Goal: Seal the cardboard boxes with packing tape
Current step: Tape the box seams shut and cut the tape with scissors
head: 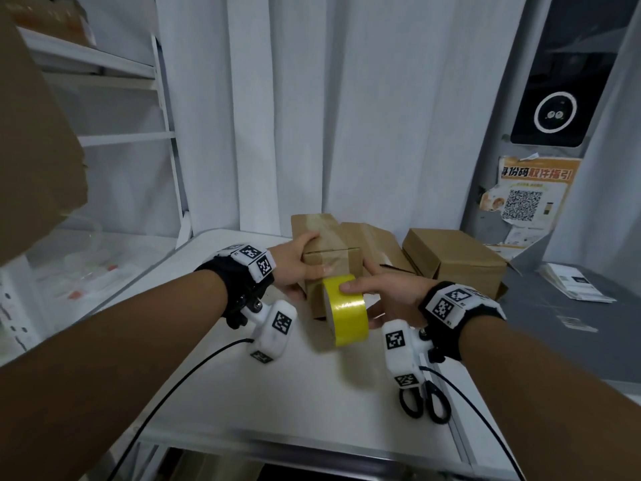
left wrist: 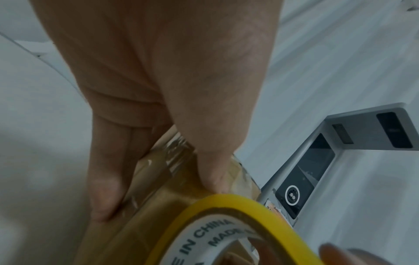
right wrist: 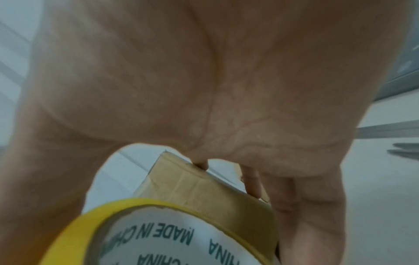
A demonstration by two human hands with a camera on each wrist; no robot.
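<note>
A small cardboard box (head: pixel 329 251) stands on the white table (head: pixel 295 387), with clear tape running over its top and down its near face. My left hand (head: pixel 298 265) grips the box's left side, thumb on the near face and fingers over the top edge (left wrist: pixel 213 172). My right hand (head: pixel 378 293) holds a yellow roll of packing tape (head: pixel 347 310) against the box's near face, thumb on top of the roll. The roll's white core reads MADE IN CHINA (right wrist: pixel 158 238). A taped box corner (right wrist: pixel 181 175) shows past the right palm.
More cardboard boxes (head: pixel 454 262) sit behind and to the right. Black-handled scissors (head: pixel 426 400) lie at the table's right edge. White shelving (head: pixel 114 133) stands left, a curtain behind, a grey counter (head: pixel 555 328) with papers at right. Cables trail from both wrist cameras.
</note>
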